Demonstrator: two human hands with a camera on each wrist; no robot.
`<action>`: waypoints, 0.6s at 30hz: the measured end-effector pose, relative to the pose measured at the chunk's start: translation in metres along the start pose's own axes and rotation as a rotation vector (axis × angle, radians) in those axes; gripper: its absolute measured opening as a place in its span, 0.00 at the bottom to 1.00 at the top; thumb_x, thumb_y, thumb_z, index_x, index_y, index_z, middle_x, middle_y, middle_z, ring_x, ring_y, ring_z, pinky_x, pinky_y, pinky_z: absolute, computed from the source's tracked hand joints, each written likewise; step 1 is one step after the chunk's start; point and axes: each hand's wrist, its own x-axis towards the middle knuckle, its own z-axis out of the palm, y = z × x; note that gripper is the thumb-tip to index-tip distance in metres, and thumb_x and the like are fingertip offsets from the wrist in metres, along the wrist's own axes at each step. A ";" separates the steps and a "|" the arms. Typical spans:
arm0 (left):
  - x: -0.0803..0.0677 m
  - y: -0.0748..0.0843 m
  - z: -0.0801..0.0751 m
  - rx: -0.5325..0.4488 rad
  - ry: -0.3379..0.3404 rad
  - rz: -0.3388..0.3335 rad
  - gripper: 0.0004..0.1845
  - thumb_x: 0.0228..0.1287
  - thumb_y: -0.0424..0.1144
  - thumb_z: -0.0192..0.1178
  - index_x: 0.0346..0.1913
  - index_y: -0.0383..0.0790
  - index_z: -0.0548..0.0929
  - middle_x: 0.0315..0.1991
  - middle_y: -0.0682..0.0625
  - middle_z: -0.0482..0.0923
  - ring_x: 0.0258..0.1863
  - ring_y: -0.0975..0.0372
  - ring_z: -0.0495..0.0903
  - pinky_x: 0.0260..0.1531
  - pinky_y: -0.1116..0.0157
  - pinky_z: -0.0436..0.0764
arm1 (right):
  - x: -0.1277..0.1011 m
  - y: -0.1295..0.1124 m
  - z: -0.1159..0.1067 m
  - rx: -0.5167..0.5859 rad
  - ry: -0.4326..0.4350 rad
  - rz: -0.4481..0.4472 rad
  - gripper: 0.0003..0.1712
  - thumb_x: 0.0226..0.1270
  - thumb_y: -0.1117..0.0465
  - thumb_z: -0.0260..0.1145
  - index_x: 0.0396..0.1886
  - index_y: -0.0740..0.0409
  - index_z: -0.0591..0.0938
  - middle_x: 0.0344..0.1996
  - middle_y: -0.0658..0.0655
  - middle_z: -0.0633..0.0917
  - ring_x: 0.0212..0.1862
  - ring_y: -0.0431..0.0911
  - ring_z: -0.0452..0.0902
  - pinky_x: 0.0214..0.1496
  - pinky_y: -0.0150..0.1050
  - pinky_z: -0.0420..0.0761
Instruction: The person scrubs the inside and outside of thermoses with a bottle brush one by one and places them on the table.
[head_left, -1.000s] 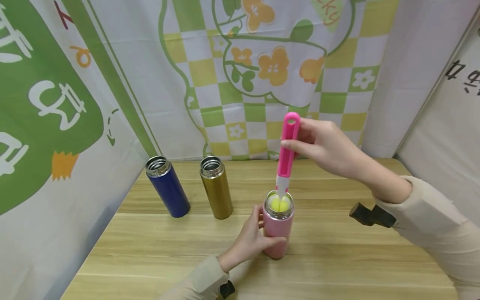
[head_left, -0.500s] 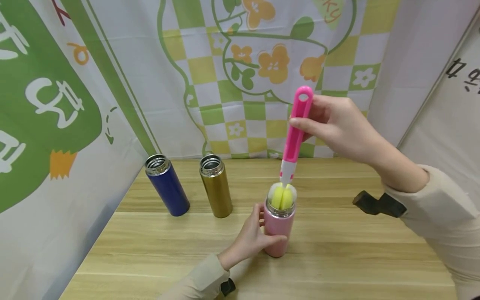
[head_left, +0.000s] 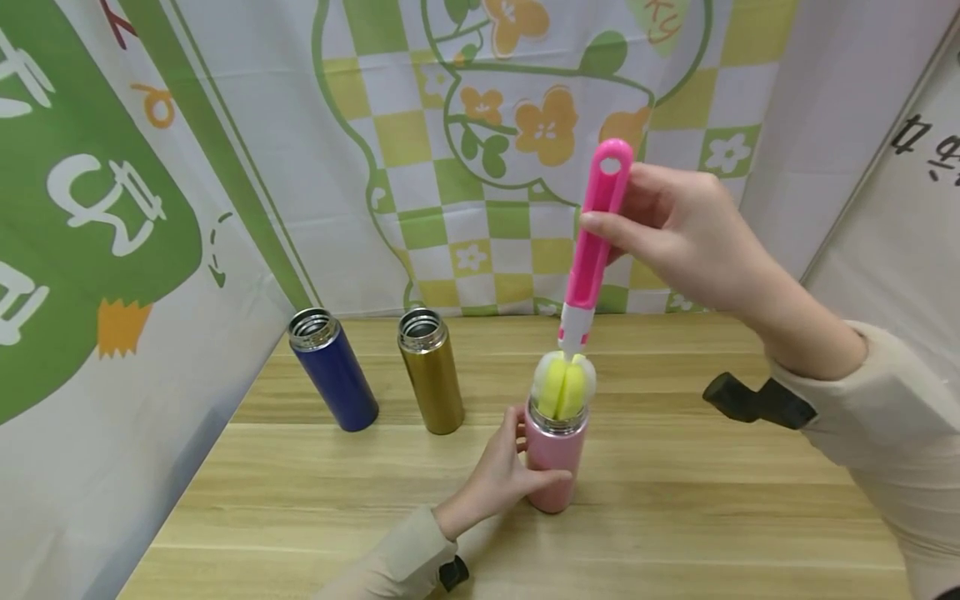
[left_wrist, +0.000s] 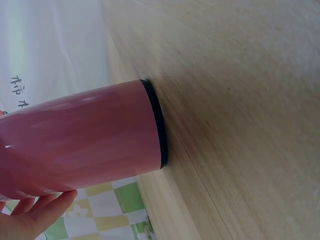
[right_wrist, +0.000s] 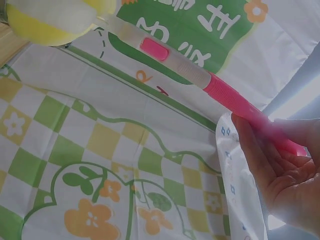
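Note:
My right hand (head_left: 682,221) pinches the pink handle of a bottle brush (head_left: 597,221) between thumb and fingers. The brush's yellow and white sponge head stands mostly above the mouth of a pink bottle (head_left: 555,467), its lower end still inside the rim. Around that bottle's side, my left hand (head_left: 498,483) curls its thumb and fingers, and the bottle stands upright on the table. The left wrist view shows the pink bottle's dark base (left_wrist: 159,125) on the wood. In the right wrist view, the sponge head (right_wrist: 50,20) is at the top left.
A gold bottle (head_left: 432,379) and a blue bottle (head_left: 337,375), both without lids, stand to the left on the wooden table (head_left: 300,508). Behind the table hangs a patterned cloth (head_left: 487,225), with more cloth at both sides.
My right hand has risen and shifted slightly right with the bottle brush, drawing the sponge head up from inside the pink bottle. The left hand and the bottle have stayed in place.

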 end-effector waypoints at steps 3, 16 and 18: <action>0.000 0.001 -0.001 -0.001 -0.001 -0.004 0.41 0.38 0.41 0.72 0.54 0.40 0.58 0.51 0.47 0.69 0.48 0.57 0.72 0.43 0.67 0.75 | 0.000 -0.001 0.004 0.007 0.000 -0.029 0.07 0.57 0.67 0.62 0.32 0.68 0.77 0.23 0.53 0.81 0.24 0.40 0.78 0.28 0.32 0.79; 0.000 0.001 0.000 -0.005 0.004 -0.001 0.40 0.38 0.40 0.72 0.54 0.40 0.59 0.50 0.48 0.69 0.48 0.58 0.72 0.43 0.66 0.74 | 0.001 0.004 0.031 0.008 -0.079 -0.094 0.05 0.55 0.70 0.62 0.32 0.67 0.77 0.22 0.54 0.81 0.22 0.39 0.75 0.26 0.31 0.77; 0.000 0.000 0.000 -0.004 0.006 -0.003 0.41 0.38 0.40 0.72 0.54 0.41 0.59 0.50 0.49 0.69 0.48 0.58 0.72 0.43 0.66 0.74 | 0.000 0.006 0.033 0.004 -0.094 -0.084 0.05 0.56 0.69 0.62 0.32 0.66 0.77 0.23 0.53 0.81 0.23 0.39 0.75 0.26 0.31 0.77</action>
